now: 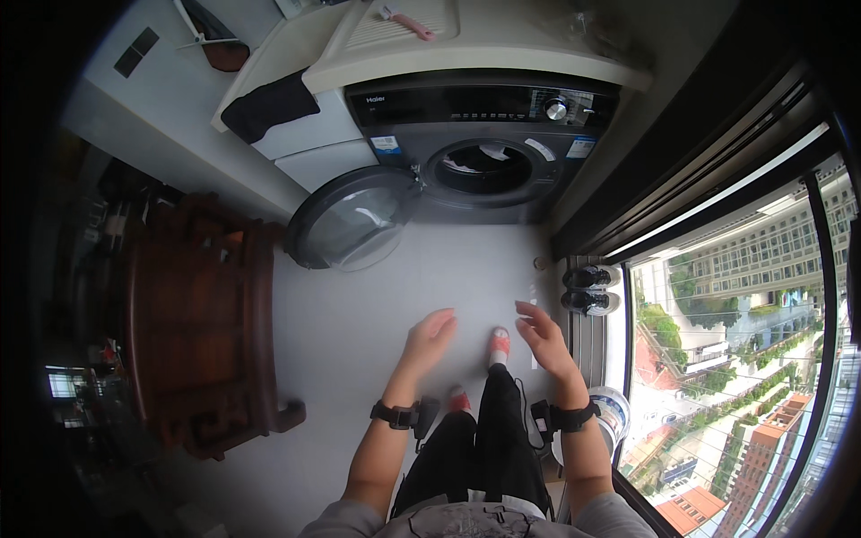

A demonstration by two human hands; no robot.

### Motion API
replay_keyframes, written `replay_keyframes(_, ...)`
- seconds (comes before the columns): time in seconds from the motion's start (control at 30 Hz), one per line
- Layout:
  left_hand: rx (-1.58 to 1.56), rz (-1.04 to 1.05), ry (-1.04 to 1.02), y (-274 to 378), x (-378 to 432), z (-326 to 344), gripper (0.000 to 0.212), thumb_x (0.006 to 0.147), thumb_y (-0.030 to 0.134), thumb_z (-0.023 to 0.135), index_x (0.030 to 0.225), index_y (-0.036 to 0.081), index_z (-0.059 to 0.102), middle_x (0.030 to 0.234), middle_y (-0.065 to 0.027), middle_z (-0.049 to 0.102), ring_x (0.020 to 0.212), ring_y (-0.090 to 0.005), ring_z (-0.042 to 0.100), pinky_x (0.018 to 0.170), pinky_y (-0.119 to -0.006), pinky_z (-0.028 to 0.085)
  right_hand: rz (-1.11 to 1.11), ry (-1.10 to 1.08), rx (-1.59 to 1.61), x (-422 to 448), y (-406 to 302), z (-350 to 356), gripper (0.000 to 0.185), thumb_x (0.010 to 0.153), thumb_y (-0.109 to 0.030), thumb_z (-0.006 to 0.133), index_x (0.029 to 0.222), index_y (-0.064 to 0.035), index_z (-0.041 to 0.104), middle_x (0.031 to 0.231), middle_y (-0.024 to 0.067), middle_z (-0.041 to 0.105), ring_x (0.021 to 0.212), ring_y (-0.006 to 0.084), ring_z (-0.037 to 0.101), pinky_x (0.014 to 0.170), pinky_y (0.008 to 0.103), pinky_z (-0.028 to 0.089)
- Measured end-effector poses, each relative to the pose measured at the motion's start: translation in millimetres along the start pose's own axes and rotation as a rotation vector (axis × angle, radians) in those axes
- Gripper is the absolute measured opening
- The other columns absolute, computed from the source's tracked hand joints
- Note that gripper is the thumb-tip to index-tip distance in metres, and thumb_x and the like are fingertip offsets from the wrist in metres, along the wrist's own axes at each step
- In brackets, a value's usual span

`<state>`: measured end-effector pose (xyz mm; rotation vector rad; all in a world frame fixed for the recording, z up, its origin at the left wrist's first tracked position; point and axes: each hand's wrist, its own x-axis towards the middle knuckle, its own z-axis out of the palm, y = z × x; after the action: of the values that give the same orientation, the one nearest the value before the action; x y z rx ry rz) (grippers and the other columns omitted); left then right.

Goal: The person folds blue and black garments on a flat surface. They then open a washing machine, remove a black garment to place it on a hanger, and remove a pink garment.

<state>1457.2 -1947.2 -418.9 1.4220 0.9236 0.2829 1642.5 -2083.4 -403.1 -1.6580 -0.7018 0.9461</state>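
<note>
Both of my hands hang in the air over the pale floor, apart from each other and touching nothing. My left hand has its fingers loosely curved and holds nothing. Fingers apart, my right hand is bare as well. Ahead of me stands a dark grey Haier front-loading washing machine. Its round glass door is swung out to the left. Inside the drum I see some light-coloured cloth, partly hidden in shadow.
A white counter with a washboard surface above the machine bears a pink-handled brush or razor. A dark cloth drapes over its left edge. Carved wooden furniture stands left. Black-and-white shoes and a bucket line the window side.
</note>
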Motion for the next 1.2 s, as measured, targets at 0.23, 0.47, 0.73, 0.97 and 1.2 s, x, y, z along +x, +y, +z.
replay_keyframes(0.23,0.104,-0.046,0.297,9,-22,5,0.031,0.088,0.017,0.053,0.113,-0.001,0.052,0.109,-0.0094,0.058,0.102,-0.0159,0.053,0.086,-0.027,0.042,-0.024,0.259,0.064,2,14,0,0.036,0.085,-0.015,0.054,0.118,-0.0019,0.048,0.108,0.0141,0.057,0.094,0.0203,0.057,0.08,0.0293,0.045)
replay_keyframes(0.47,0.023,-0.075,0.126,-7,9,2,0.028,0.087,0.016,0.053,0.108,-0.002,0.054,0.104,-0.0088,0.06,0.098,-0.0141,0.055,0.085,-0.025,0.042,0.003,-0.063,0.094,26,17,-8,0.034,0.085,-0.018,0.055,0.116,-0.0024,0.051,0.1,0.0095,0.061,0.086,0.0155,0.058,0.076,0.0266,0.045)
replay_keyframes(0.73,-0.057,-0.059,0.133,-13,44,23,0.029,0.085,0.02,0.056,0.107,0.0,0.056,0.099,-0.0088,0.062,0.09,-0.0134,0.058,0.078,-0.026,0.045,0.222,-0.433,-0.044,58,11,-29,0.032,0.085,-0.018,0.054,0.113,-0.0016,0.054,0.103,0.0127,0.059,0.092,0.0152,0.056,0.08,0.0264,0.044)
replay_keyframes(0.97,-0.026,-0.122,0.133,-8,68,30,0.027,0.087,0.018,0.054,0.106,-0.002,0.055,0.101,-0.0077,0.061,0.094,-0.012,0.056,0.082,-0.024,0.042,0.1,0.107,0.065,92,22,-20,0.039,0.084,-0.016,0.055,0.12,-0.001,0.047,0.111,0.015,0.055,0.095,0.0225,0.058,0.081,0.0309,0.046)
replay_keyframes(1.2,-0.033,-0.112,0.169,-18,90,38,0.028,0.086,0.02,0.055,0.106,0.0,0.056,0.098,-0.0078,0.061,0.091,-0.0131,0.057,0.079,-0.025,0.044,0.181,-0.095,0.035,112,18,-24,0.035,0.085,-0.015,0.054,0.117,-0.0014,0.05,0.112,0.0124,0.055,0.101,0.0183,0.053,0.086,0.0289,0.041)
